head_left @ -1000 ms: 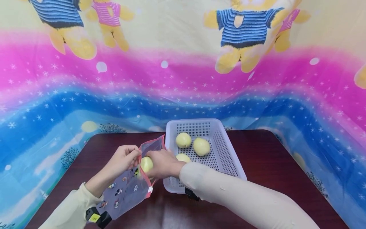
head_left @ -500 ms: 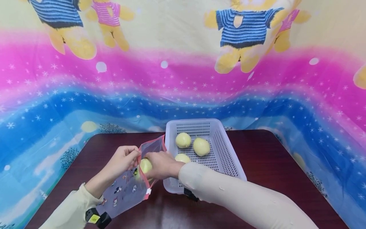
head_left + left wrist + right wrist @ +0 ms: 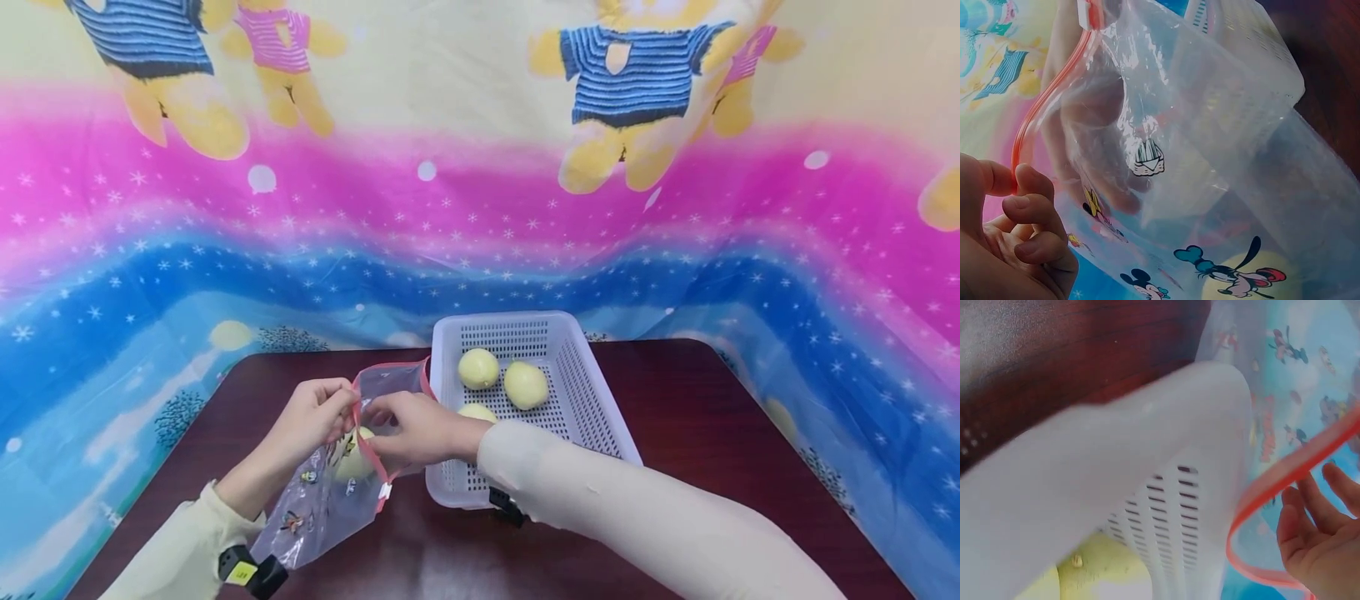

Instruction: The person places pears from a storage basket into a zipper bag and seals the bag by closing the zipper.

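Note:
My left hand pinches the red rim of a clear zip bag printed with cartoon figures; in the left wrist view the thumb and fingers meet on that rim. Inside the bag, a pale yellow pear lies beneath the opening. My right hand reaches into the bag's mouth, apart from the pear. Its fingers are loosely bent with nothing between them in the right wrist view. A white slider sits at the near end of the rim.
A white perforated basket stands right of the bag, under my right forearm. It holds a pear at the back, another pear beside it, and a third pear partly hidden by my wrist. The dark table extends rightward.
The pear has left my right hand and dropped lower into the bag. My right fingers have loosened. My left hand and the bag rim have shifted slightly left.

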### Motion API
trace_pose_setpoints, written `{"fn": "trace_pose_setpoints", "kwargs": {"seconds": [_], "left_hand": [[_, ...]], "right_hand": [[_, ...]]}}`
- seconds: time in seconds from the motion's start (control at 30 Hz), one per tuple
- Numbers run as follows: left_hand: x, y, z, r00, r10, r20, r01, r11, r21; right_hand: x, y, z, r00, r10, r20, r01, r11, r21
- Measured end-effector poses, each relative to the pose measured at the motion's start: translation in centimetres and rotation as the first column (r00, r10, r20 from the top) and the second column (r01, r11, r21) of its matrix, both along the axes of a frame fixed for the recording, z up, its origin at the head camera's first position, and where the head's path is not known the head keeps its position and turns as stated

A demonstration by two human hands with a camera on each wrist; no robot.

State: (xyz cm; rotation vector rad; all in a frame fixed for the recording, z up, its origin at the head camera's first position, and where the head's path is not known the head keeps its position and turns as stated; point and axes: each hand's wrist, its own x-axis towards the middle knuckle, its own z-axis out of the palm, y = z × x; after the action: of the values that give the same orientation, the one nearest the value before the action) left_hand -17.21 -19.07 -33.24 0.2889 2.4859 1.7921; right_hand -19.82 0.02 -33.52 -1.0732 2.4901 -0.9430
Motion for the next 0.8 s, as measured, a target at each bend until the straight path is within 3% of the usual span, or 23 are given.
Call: {"fn": "trace_pose_setpoints", "kwargs": {"seconds": [0.4,0.57,0.8], "left_hand": [[0.1,-0.1,0.1,1.0,0.018,0.024,-0.018,1.0,-0.004],[0.1,-0.2,-0.1,1.0,0.017,0.017,-0.017,1.0,-0.014],[0.1,-0.2,-0.1,1.0,0.001,0.012,-0.001,1.0,0.005]], "right_hand": [[-0.8,3.0,1.6,0.999,-0.042,0.031,0.047,0.981,-0.188],[-1.3,4.7,2.0,0.997,-0.074,0.012,0.075,0.973,-0.22],[-2.0,6.8,2.0,0.993,-0.096,0.075,0.112,0.964,-0.241]]}}
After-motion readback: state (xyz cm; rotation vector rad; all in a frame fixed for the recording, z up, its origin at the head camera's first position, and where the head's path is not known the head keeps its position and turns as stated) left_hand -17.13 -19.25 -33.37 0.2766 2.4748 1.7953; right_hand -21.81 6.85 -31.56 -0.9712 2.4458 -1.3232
